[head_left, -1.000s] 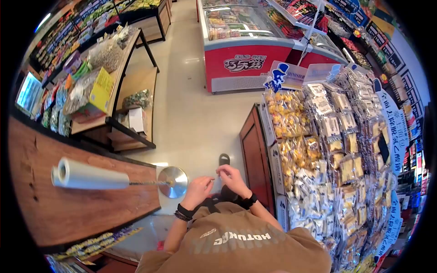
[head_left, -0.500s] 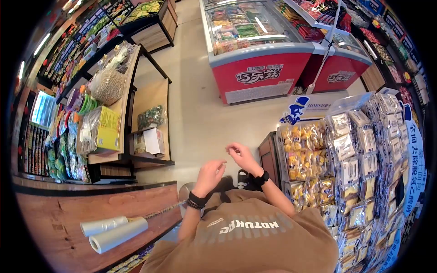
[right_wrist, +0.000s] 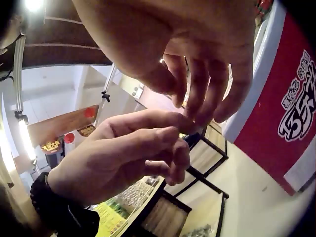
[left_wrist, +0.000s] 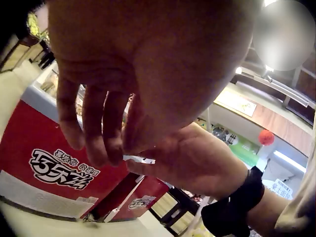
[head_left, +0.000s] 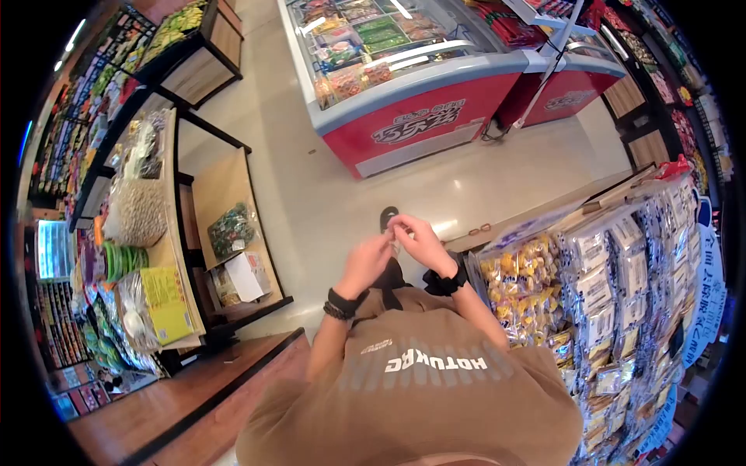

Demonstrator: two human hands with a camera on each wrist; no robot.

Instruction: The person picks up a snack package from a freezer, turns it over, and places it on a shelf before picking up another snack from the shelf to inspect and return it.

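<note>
In front of the brown shirt (head_left: 435,388), my left hand (head_left: 367,264) and right hand (head_left: 421,242) meet at the fingertips. Nothing shows between them. Seen from the left wrist, the left hand's fingers (left_wrist: 94,126) hang bent downward, overlapping the right hand (left_wrist: 192,158) beyond. From the right wrist, the left hand (right_wrist: 123,153) has thumb and index finger stretched toward the right hand's loosely bent fingers (right_wrist: 202,89). Black bands circle both wrists, with a beaded bracelet (head_left: 337,312) on the left one.
A red chest freezer (head_left: 420,116) stands ahead. Packaged bread hangs on a rack (head_left: 606,303) close on the right. On the left, a wooden shelf table (head_left: 183,233) carries bagged goods and a yellow box (head_left: 167,311). A brown wooden counter (head_left: 194,388) lies at lower left.
The hands were slightly apart half a second ago and now touch at the fingertips. The head view has shifted; the plastic bag rolls on the left counter are out of sight.
</note>
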